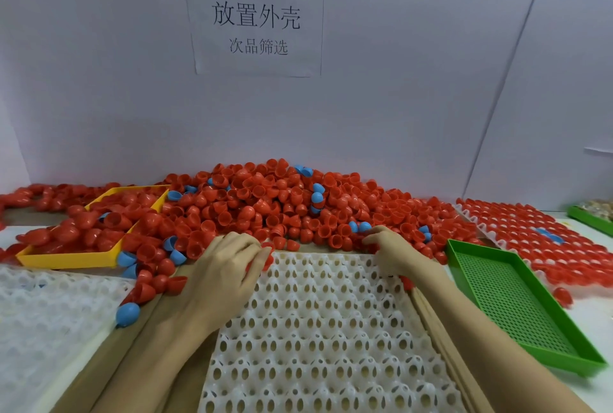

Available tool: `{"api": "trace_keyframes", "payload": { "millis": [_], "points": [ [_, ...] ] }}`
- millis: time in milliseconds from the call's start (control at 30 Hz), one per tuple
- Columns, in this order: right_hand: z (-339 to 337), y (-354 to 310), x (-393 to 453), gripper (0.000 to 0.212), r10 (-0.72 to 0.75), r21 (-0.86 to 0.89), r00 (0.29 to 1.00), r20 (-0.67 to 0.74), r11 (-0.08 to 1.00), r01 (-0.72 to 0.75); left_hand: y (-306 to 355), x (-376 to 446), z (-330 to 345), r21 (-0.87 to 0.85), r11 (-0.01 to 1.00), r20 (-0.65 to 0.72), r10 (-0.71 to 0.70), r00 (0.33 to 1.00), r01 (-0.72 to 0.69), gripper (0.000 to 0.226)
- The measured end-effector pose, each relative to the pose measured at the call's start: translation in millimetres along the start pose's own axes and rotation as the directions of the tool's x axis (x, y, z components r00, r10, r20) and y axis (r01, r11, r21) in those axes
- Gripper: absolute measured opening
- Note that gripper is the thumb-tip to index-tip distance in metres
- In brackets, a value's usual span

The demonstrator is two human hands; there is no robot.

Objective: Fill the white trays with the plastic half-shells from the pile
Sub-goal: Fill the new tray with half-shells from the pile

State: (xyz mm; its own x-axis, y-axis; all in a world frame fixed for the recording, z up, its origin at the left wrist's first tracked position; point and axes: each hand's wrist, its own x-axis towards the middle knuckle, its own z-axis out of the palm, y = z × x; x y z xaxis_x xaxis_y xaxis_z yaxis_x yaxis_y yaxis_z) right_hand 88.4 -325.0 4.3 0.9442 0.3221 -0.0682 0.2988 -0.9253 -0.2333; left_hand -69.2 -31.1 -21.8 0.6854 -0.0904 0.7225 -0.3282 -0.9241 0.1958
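Note:
A big pile of red half-shells point(265, 203), with a few blue ones mixed in, lies along the wall. In front of it sits a white tray point(318, 339) with bare sockets. My left hand point(229, 266) hovers over the tray's far left corner, fingers curled round red half-shells point(265, 255). My right hand point(388, 250) reaches into the pile's front edge at the tray's far right corner and pinches red shells there.
A yellow tray point(66, 260) holding red shells stands at the left. Another white tray point(43, 319) lies at the near left. A green perforated tray point(517, 306) sits right of the middle one. Behind it lies a white tray filled with red shells point(537, 233).

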Motion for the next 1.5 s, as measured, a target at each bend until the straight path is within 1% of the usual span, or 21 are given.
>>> {"api": "trace_keyframes", "payload": {
  "millis": [67, 133, 233, 333, 400, 467, 533, 633, 700, 800, 900, 967, 1067, 1133, 1200, 1267, 1400, 1500],
  "points": [
    [-3, 1, 9, 0.061, 0.027, 0.028, 0.999, -0.023, 0.999, -0.026, 0, 0, -1, 0.007, 1.0, -0.001, -0.003, 1.0, 0.003, 0.046],
    [-4, 1, 10, 0.061, 0.016, 0.065, 0.998, -0.055, 0.998, -0.012, 0, 0, -3, 0.01, 1.0, -0.007, -0.003, 1.0, 0.003, 0.046],
    [-3, -2, 0, 0.068, -0.034, 0.162, 0.987, -0.156, 0.985, 0.06, 3, 0, -4, 0.011, 1.0, -0.023, 0.01, 1.0, -0.01, 0.044],
    [-4, -8, -21, 0.072, -0.107, 0.287, 0.96, -0.258, 0.94, 0.182, 10, 2, -5, -0.011, 1.0, -0.012, 0.026, 1.0, -0.026, 0.039],
    [-4, -15, -39, 0.074, -0.163, 0.42, 0.951, -0.262, 0.868, 0.265, 16, 2, -5, -0.062, 0.998, 0.018, 0.029, 0.999, -0.028, 0.03],
    [-3, -22, -57, 0.073, -0.228, 0.577, 0.946, -0.229, 0.751, 0.321, 24, 1, -5, -0.145, 0.989, 0.062, 0.016, 0.998, -0.007, 0.018],
    [-2, -26, -70, 0.072, -0.297, 0.682, 0.933, -0.204, 0.641, 0.353, 35, 0, -5, -0.249, 0.968, 0.117, 0.011, 0.993, 0.018, 0.023],
    [-5, -30, -84, 0.072, -0.399, 0.737, 0.897, -0.19, 0.545, 0.399, 50, -1, -1, -0.428, 0.9, 0.232, 0.019, 0.973, 0.084, 0.037],
    [-6, -32, -90, 0.07, -0.452, 0.77, 0.876, -0.17, 0.493, 0.404, 57, -2, 1, -0.509, 0.848, 0.264, -0.01, 0.964, 0.148, 0.041],
    [-6, -35, -95, 0.067, -0.489, 0.764, 0.854, -0.18, 0.477, 0.434, 63, -2, 2, -0.651, 0.704, 0.266, -0.142, 0.954, 0.286, 0.033],
    [-7, -37, -98, 0.06, -0.532, 0.745, 0.823, -0.2, 0.463, 0.48, 67, -3, 6, -0.732, 0.571, 0.272, -0.255, 0.928, 0.372, 0.029],
    [-6, -40, -99, 0.054, -0.542, 0.744, 0.815, -0.206, 0.454, 0.49, 67, -2, 9, -0.759, 0.507, 0.288, -0.302, 0.909, 0.409, 0.027],
    [-4, -42, -100, 0.038, -0.541, 0.774, 0.815, -0.209, 0.418, 0.476, 64, -1, 9, -0.789, 0.436, 0.309, -0.326, 0.893, 0.433, 0.025],
    [-3, -41, -99, 0.041, -0.53, 0.801, 0.826, -0.194, 0.4, 0.445, 63, 0, 8, -0.804, 0.415, 0.309, -0.322, 0.895, 0.427, 0.024],
    [0, -41, -98, 0.052, -0.505, 0.83, 0.847, -0.164, 0.393, 0.396, 64, 2, 5, -0.819, 0.392, 0.308, -0.315, 0.898, 0.419, 0.022],
    [3, -42, -97, 0.059, -0.491, 0.845, 0.861, -0.131, 0.398, 0.356, 66, 2, 4, -0.829, 0.38, 0.308, -0.301, 0.902, 0.41, 0.02],
    [4, -43, -97, 0.055, -0.502, 0.822, 0.859, -0.102, 0.444, 0.357, 70, 0, 2, -0.811, 0.386, 0.347, -0.287, 0.893, 0.44, 0.02],
    [5, -44, -98, 0.051, -0.513, 0.817, 0.852, -0.105, 0.444, 0.367, 73, -2, 2, -0.79, 0.439, 0.325, -0.292, 0.899, 0.428, 0.024]
  ]
}}
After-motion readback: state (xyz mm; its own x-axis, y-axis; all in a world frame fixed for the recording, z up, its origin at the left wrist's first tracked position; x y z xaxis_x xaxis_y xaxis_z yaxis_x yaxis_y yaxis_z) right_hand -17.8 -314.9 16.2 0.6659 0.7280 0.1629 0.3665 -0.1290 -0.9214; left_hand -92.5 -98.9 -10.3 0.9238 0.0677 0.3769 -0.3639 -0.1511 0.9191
